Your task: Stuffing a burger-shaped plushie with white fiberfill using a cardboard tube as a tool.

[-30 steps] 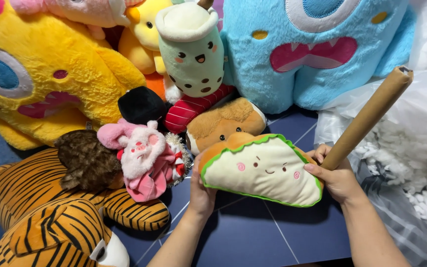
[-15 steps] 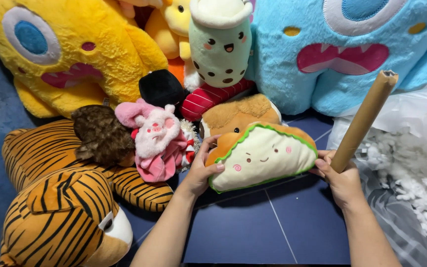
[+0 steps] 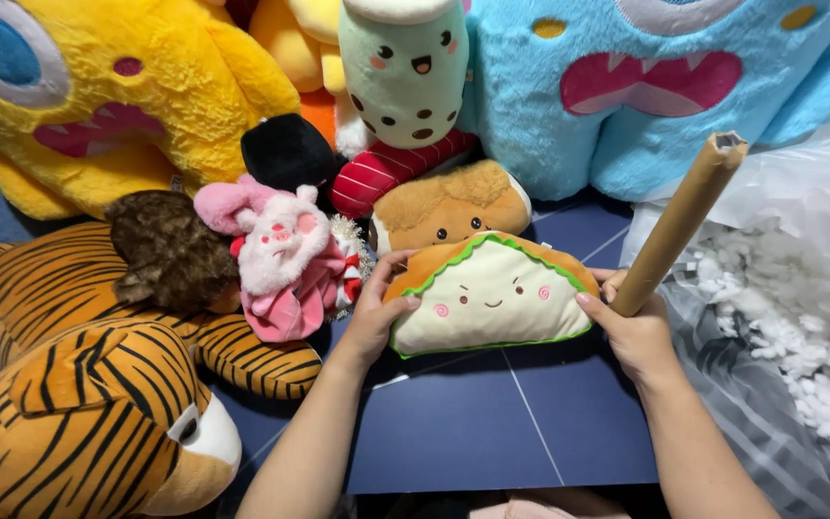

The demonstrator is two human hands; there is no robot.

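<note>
- I see the sandwich plush held between both hands, its long axis running side to side, from one hand across to the other.
- Its flat cream face with the small smile points up toward me; the brown crust with green trim arches along the far edge, and the straighter edge lies nearest me.
- My left hand grips the sandwich's left end, thumb on the cream face, fingers curled over the crust corner behind.
- My right hand clamps the right end, thumb on the face; the same hand also pinches the low end of a cardboard tube, which slants up and away to the right.
- The sandwich lies directly between the two grips, on or just above the blue board; I cannot tell whether it touches.
- Hidden: the fingers behind the sandwich, its back, and the tube's low end inside the right palm.
- Just beyond the grip sits a brown toast plush, partly covered by the sandwich's crust.
- Left of the left hand: a pink rabbit plush, a tiger plush cut off at the frame edge.
- Right of the right hand: a clear bag of white stuffing, blurred and cut off.
</note>
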